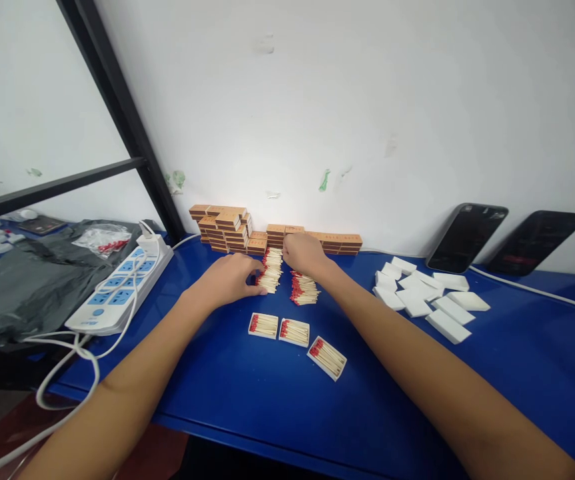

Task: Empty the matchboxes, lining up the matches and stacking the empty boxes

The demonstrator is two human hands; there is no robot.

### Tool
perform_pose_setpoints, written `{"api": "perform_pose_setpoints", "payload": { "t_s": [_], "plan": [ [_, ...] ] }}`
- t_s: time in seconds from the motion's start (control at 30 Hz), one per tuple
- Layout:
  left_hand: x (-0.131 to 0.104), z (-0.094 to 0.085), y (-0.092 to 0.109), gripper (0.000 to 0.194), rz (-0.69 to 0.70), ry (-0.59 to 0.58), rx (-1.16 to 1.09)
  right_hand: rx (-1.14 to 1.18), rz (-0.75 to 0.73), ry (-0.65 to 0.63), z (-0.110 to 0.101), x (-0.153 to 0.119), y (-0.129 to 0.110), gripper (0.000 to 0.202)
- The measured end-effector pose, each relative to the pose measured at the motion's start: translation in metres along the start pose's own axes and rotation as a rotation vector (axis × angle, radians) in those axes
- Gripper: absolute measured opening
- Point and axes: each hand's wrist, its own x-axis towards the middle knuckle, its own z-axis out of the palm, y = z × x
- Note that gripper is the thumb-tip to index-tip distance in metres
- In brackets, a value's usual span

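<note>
Reaching across the blue desk (247, 400), I see my left hand (230, 280) curled loosely with its fingertips on the left pile of loose red-tipped matches (270, 270), while my right hand (304, 253) rests, fingers bent, on the top of the right pile of matches (303, 290); whether either hand pinches a match I cannot tell. Both piles lie just before the stacked brown matchboxes (227, 229) along the wall, with three filled open trays (294, 337) nearer me, empty white trays (430, 297) to the right, and a power strip (120, 287) to the left.
</note>
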Motion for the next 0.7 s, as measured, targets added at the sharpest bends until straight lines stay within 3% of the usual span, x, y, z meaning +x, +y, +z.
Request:
{"api": "perform_pose_setpoints", "payload": {
  "t_s": [0.7],
  "plan": [
    [0.0007, 0.0012, 0.0003, 0.043, -0.004, 0.006, 0.011, 0.018, 0.045, 0.021, 0.0021, 0.0007, -0.0042, 0.028]
  ]
}}
